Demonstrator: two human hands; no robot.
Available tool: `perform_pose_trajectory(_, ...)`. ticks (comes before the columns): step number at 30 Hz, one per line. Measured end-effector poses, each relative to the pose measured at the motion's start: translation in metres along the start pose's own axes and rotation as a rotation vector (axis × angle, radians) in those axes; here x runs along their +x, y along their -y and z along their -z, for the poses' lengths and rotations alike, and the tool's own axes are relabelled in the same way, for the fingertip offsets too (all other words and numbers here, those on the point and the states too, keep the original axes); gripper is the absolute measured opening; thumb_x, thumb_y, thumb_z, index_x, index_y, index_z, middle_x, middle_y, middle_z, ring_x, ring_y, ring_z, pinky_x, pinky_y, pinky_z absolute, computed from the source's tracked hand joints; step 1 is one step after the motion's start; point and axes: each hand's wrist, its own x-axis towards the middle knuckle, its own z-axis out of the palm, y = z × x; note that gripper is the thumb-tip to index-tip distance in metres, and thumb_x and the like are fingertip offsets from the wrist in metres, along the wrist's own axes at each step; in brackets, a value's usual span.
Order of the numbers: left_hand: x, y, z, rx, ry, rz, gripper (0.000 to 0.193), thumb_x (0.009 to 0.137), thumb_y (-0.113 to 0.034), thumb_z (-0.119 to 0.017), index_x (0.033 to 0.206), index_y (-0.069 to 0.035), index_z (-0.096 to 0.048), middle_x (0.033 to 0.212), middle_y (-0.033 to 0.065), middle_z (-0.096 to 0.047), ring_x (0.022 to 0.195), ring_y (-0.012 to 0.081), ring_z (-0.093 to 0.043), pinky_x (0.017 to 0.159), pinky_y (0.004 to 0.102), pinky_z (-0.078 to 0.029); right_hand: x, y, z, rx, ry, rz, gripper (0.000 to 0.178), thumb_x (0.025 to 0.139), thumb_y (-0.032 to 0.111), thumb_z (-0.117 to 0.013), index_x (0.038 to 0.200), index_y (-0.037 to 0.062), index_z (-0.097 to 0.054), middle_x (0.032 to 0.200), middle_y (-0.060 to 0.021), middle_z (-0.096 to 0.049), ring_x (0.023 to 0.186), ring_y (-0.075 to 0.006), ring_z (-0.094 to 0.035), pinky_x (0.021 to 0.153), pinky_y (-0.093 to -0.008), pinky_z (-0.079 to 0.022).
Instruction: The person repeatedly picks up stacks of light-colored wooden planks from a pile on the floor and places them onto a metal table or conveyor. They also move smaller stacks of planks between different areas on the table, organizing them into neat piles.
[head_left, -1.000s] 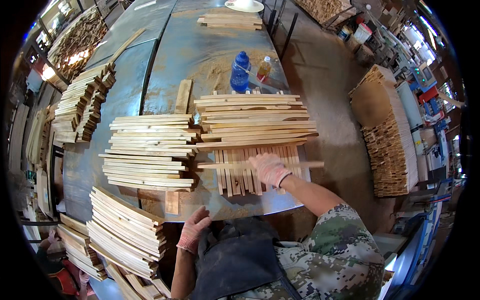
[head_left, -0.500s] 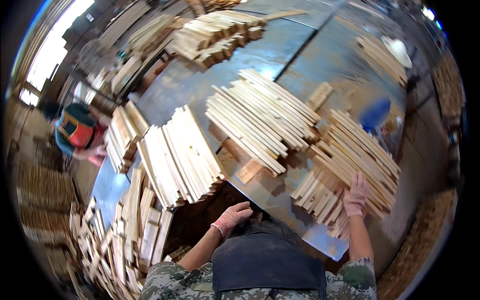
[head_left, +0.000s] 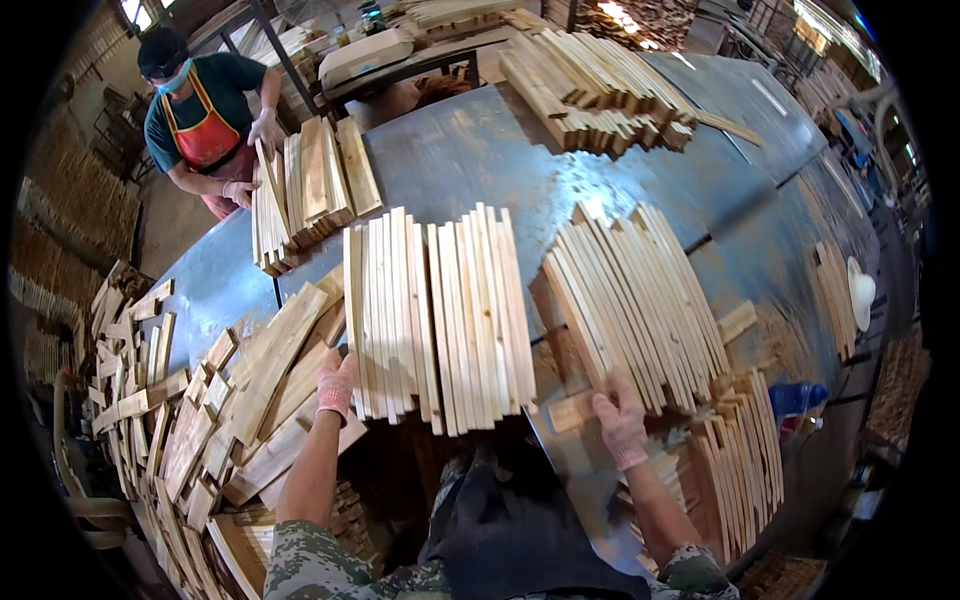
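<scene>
A row of pale wooden slats (head_left: pixel 438 320) stands packed on edge at the table's near side, split by a narrow dark gap. My left hand (head_left: pixel 336 383), in a pink knit glove, lies against the row's left side near its front end, fingers stretched upward. Further right is a second bundle of slats (head_left: pixel 640 310), set slantwise. My right hand (head_left: pixel 621 418), gloved alike, is at this bundle's near end, beside a short wooden block (head_left: pixel 572 410). Its fingers are extended and partly blurred; whether they touch the slats I cannot tell.
Loose boards (head_left: pixel 265 375) pile up at the left. Across the metal table (head_left: pixel 440 150), a co-worker in a red apron (head_left: pixel 205 130) handles another stack (head_left: pixel 315 180). More slats lie at the far side (head_left: pixel 600 90) and near right (head_left: pixel 740 460), by a blue bottle (head_left: pixel 797 398).
The view has swung left. My left hand has moved from before my body to the middle row's left side. My right hand has left the far-right stack for the slanted bundle's near end.
</scene>
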Motion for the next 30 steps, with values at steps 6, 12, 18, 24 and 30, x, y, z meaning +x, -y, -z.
perform_pose_trajectory(6, 0.106, 0.051, -0.023, -0.193, 0.255, 0.146, 0.059, 0.109, -0.043, -0.054, 0.148, 0.002, -0.058, 0.141, 0.0121, -0.069, 0.13, 0.0234, -0.063, 0.113, 0.0364, -0.045, 0.172, -0.034, -0.157, 0.304, 0.109, -0.073, 0.066, 0.107, 0.01, -0.059, 0.163, -0.0086, -0.031, 0.165, -0.027, -0.041, 0.155, -0.0327, -0.04, 0.126, -0.0377, -0.034)
perform_pose_trajectory(12, 0.101, 0.064, -0.062, -0.087, 0.373, -0.076, 0.051, 0.111, -0.043, -0.052, 0.137, 0.001, -0.061, 0.126, 0.011, -0.068, 0.112, 0.0267, -0.064, 0.099, 0.04, -0.052, 0.214, -0.054, -0.197, 0.34, 0.063, -0.13, 0.06, 0.109, 0.021, -0.06, 0.16, -0.0056, -0.043, 0.16, -0.018, -0.051, 0.145, -0.0259, -0.051, 0.121, -0.0349, -0.04)
perform_pose_trajectory(18, 0.113, 0.01, -0.057, 0.791, 0.334, -0.392, 0.079, 0.11, -0.059, -0.038, 0.159, 0.003, -0.039, 0.163, 0.0311, -0.038, 0.148, 0.0491, -0.04, 0.124, 0.056, -0.029, 0.219, -0.052, -0.181, 0.24, 0.072, -0.244, 0.069, 0.108, 0.03, -0.061, 0.163, -0.0054, -0.037, 0.159, -0.0186, -0.051, 0.143, -0.0252, -0.052, 0.119, -0.0358, -0.043)
perform_pose_trajectory(24, 0.111, -0.007, -0.084, 0.317, 0.396, -0.182, 0.086, 0.106, -0.059, -0.049, 0.166, 0.0, -0.028, 0.168, 0.0269, -0.03, 0.154, 0.0424, -0.03, 0.125, 0.0548, -0.023, 0.221, -0.07, -0.184, 0.46, 0.113, -0.258, 0.091, 0.101, 0.036, -0.071, 0.166, -0.0067, -0.025, 0.164, -0.0185, -0.044, 0.146, -0.0262, -0.05, 0.12, -0.0353, -0.042)
perform_pose_trajectory(30, 0.114, -0.01, -0.082, -0.725, 0.52, 0.305, 0.086, 0.096, -0.037, -0.076, 0.164, -0.006, -0.033, 0.145, 0.0144, -0.059, 0.121, 0.0242, -0.064, 0.093, 0.0393, -0.058, 0.203, -0.043, -0.185, 0.847, 0.108, -0.508, 0.096, 0.095, 0.032, -0.076, 0.167, -0.0032, -0.025, 0.153, -0.0171, -0.054, 0.135, -0.0274, -0.059, 0.109, -0.0413, -0.053)
